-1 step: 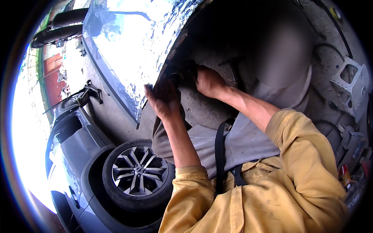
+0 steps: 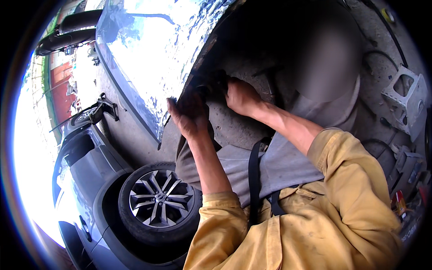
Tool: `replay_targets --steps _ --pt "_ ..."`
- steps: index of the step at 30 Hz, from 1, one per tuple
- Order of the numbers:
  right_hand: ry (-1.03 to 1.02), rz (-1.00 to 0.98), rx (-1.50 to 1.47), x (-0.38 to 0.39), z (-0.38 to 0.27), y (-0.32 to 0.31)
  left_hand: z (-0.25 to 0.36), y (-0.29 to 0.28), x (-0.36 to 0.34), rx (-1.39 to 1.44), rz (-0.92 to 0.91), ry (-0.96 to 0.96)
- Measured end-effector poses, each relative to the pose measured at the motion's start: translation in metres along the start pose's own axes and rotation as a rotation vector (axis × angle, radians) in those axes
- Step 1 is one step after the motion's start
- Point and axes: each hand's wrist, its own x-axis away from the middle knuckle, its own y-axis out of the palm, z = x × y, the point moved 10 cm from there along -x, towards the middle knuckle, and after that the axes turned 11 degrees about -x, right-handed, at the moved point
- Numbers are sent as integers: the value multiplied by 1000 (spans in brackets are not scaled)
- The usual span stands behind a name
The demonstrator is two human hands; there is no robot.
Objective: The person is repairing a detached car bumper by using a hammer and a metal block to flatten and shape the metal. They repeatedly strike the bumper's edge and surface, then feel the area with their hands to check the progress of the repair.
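a glossy car body panel (image 2: 148, 58) fills the upper left of the frame, its dark wheel-arch edge (image 2: 198, 85) at centre being worked on; the work is judged unfinished. the left hand (image 2: 189, 114) is laid flat on that edge, fingers together; the right hand (image 2: 240, 96) is curled, clamped on the edge. nothing is seen changed from the earlier frame.

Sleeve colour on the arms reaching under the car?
Mustard yellow sleeves, rolled up past the forearms; grey alloy wheel nearby. Head view shows it best.

Right hand (image 2: 240, 95) fingertips vanish into the dark wheel arch (image 2: 252, 49) at upper centre; whatever they're gripping is hidden.
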Motion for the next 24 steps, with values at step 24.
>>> replay_targets --steps 24 --pt "-43 -92 99 15 -19 13 33 -37 9 98 62 -9"
